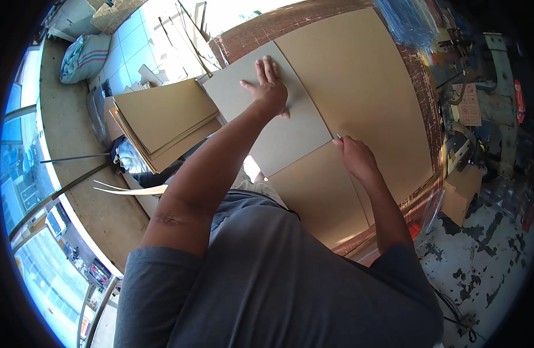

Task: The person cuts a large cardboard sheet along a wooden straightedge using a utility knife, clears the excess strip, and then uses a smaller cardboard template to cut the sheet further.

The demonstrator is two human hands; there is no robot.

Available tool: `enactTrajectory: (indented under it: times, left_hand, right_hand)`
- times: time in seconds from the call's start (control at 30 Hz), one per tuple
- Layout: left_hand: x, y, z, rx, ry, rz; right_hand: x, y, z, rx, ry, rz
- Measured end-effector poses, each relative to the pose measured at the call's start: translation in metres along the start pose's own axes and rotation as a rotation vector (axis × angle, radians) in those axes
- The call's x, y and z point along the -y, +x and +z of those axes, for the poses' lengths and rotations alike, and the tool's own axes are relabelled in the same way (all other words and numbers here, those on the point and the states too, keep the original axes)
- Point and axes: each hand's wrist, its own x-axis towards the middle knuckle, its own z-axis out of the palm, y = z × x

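Note:
My left hand (269, 91) lies flat with fingers spread on a grey rectangular board (287, 137), pressing it onto a large brown cardboard sheet (359, 75). At the board's near right corner, my right hand (358, 160) is closed around a small utility knife (339, 137). Only a bit of red and a pale tip show of the knife; the fist hides the rest. From that corner a thin straight line runs toward me across the brown cardboard, in line with the board's right edge. Whether it is a cut or a seam I cannot tell.
A worn reddish-brown table (426, 110) carries the sheet. Stacked brown cardboard (165, 116) stands at its left, near a tied white sack (86, 59). Blue plastic wrap (403, 23) lies at the far right corner. Metal machine parts (499, 75) crowd the right side.

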Motion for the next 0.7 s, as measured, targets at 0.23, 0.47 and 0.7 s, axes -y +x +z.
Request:
enactTrajectory:
  times: [0.23, 0.47, 0.7]
  left_hand:
    - [-0.003, -0.001, 0.002, -0.038, -0.024, -0.001]
    - [0.0, -0.002, 0.006, -0.069, -0.06, 0.012]
    - [0.004, -0.005, 0.005, -0.081, -0.072, 0.013]
  right_hand:
    - [0.095, 0.115, -0.043, -0.259, 0.103, -0.108]
    - [0.149, 0.208, -0.059, -0.32, 0.075, -0.179]
    - [0.16, 0.209, -0.062, -0.207, 0.078, -0.166]
